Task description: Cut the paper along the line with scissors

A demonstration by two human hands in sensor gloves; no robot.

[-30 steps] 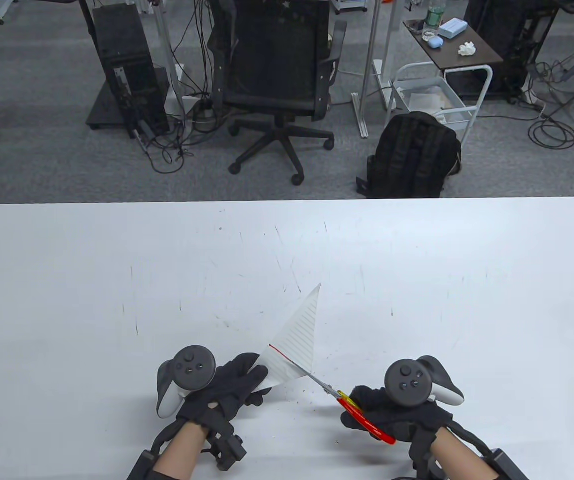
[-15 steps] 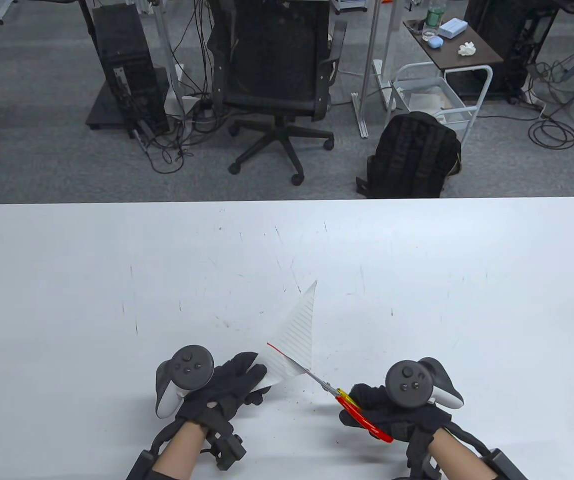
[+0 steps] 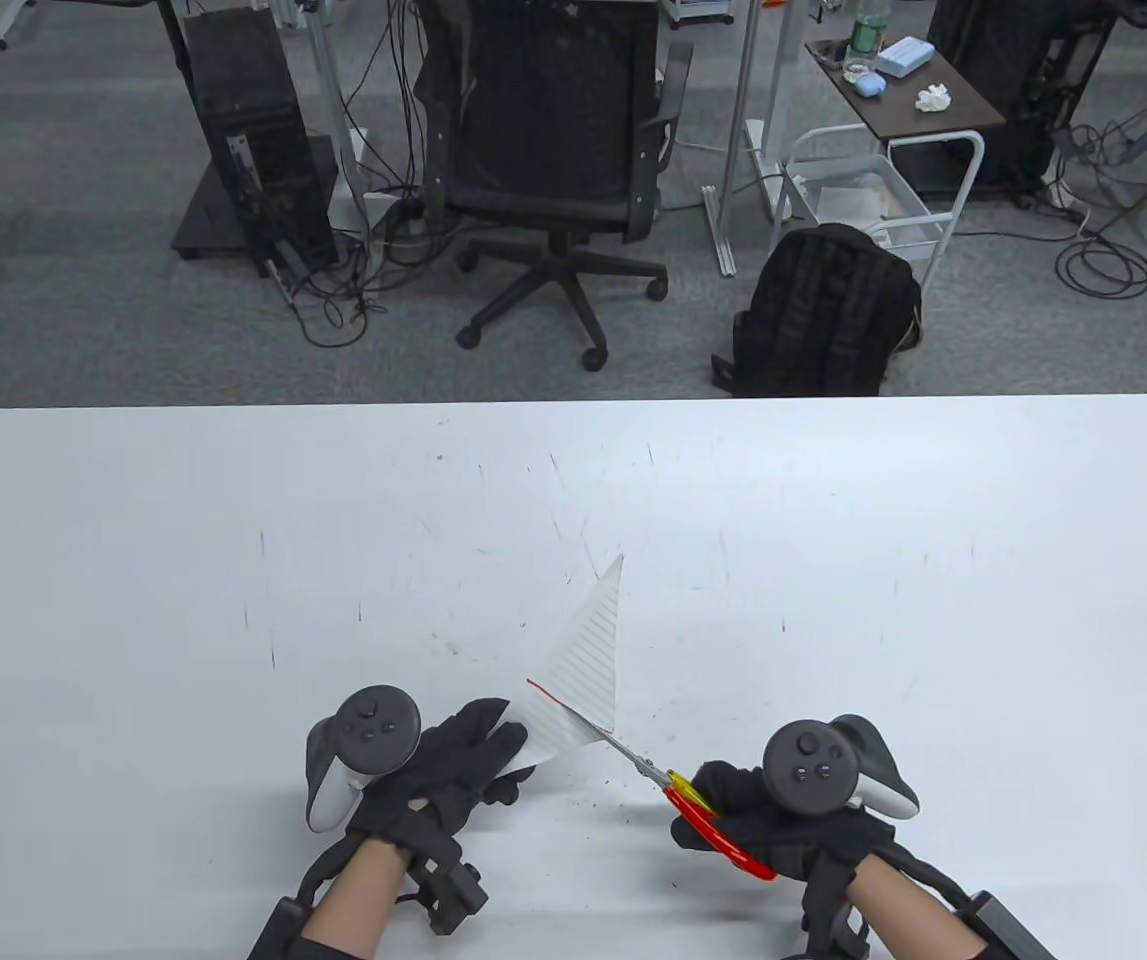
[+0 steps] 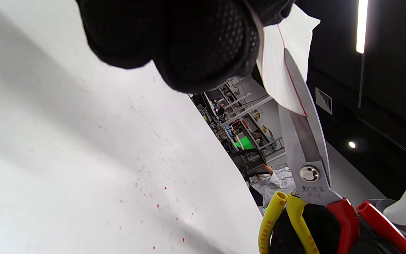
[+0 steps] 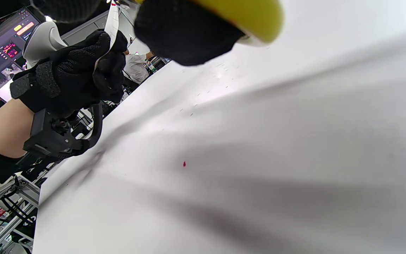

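Note:
My left hand (image 3: pixel 463 765) grips the near corner of a lined white paper (image 3: pixel 583 655) and holds it up off the table. A red line (image 3: pixel 558 700) runs across the paper. My right hand (image 3: pixel 768 815) holds red and yellow-handled scissors (image 3: pixel 703 815), whose blades (image 3: pixel 633 758) reach the paper's edge at the end of the red line. In the left wrist view the blade (image 4: pixel 303 141) lies along the red line on the paper (image 4: pixel 282 70). In the right wrist view my left hand (image 5: pixel 79 74) pinches the paper's edge (image 5: pixel 110 19).
The white table (image 3: pixel 833 560) bears small scuff marks and tiny red paper specks (image 4: pixel 159 206). Beyond its far edge stand an office chair (image 3: pixel 553 150), a black backpack (image 3: pixel 823 310) and a cart (image 3: pixel 883 195).
Both hands, the paper and the scissors have drifted slightly left and toward the table's near edge. The blades stay at the paper's edge on the red line.

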